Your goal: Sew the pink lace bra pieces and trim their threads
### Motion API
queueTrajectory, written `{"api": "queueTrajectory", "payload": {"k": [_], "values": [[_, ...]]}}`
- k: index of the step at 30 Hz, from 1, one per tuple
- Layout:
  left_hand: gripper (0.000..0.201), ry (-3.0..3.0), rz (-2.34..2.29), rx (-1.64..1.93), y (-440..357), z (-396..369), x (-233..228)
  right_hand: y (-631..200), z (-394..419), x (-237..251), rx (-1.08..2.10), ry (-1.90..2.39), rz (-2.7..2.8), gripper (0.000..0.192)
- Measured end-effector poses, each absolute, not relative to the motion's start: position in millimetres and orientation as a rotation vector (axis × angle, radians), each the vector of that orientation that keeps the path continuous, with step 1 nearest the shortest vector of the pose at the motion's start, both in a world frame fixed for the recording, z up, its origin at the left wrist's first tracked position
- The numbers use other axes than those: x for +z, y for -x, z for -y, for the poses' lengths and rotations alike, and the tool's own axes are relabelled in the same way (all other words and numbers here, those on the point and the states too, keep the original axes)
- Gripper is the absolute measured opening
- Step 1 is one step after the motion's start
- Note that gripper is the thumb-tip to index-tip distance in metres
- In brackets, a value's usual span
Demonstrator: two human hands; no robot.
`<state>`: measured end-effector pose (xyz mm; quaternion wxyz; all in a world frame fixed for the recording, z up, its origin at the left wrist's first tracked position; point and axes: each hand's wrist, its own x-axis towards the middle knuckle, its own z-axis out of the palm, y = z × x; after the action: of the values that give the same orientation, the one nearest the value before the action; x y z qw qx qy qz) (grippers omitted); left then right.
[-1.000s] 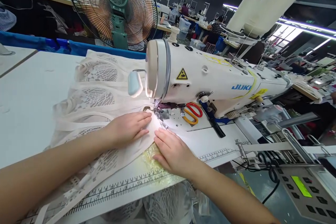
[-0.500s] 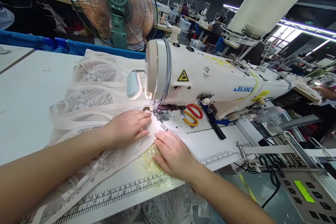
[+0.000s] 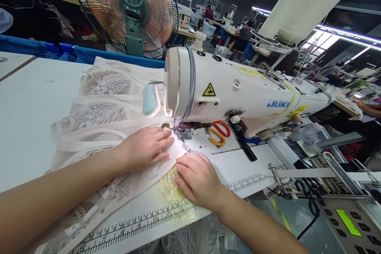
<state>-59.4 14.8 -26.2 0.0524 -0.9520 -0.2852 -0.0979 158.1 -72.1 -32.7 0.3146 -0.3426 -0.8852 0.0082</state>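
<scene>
A white table (image 3: 29, 119) carries lace fabric (image 3: 104, 107), a sewing machine (image 3: 238, 91) and scissors (image 3: 218, 131).

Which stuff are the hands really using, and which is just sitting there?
In use: left hand and right hand flat on the lace fabric; sewing machine.
Lying about: scissors, fan.

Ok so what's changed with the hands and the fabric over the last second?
The right hand has drawn back a little from the presser foot toward the table edge, its fingers now curled rather than flat on the cream lace fabric. The left hand stays flat on the fabric beside the needle. Nothing was picked up or let go. The sewing machine, scissors and fan stay where they were.
</scene>
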Motion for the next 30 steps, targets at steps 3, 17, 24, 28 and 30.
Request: {"api": "queueTrajectory", "payload": {"k": [3, 17, 24, 28, 30], "values": [[0.039, 2.871, 0.830, -0.347, 61, -17, -32, -158, 71, -34, 0.043, 0.914, 2.337, 0.028], [0.040, 2.917, 0.789, -0.253, 61, -23, -23, -158, 70, -35, 0.066, 0.953, 2.373, 0.028], [0.041, 2.943, 0.790, -0.254, 63, -33, -24, -156, 67, -36, 0.000, 0.952, 2.364, 0.026], [0.040, 2.924, 0.761, -0.221, 62, -38, -16, -156, 66, -38, -0.001, 0.973, 2.391, 0.029], [0.036, 2.880, 0.728, -0.286, 58, -31, -9, -156, 66, -39, -0.004, 0.977, 2.393, 0.029]]}}
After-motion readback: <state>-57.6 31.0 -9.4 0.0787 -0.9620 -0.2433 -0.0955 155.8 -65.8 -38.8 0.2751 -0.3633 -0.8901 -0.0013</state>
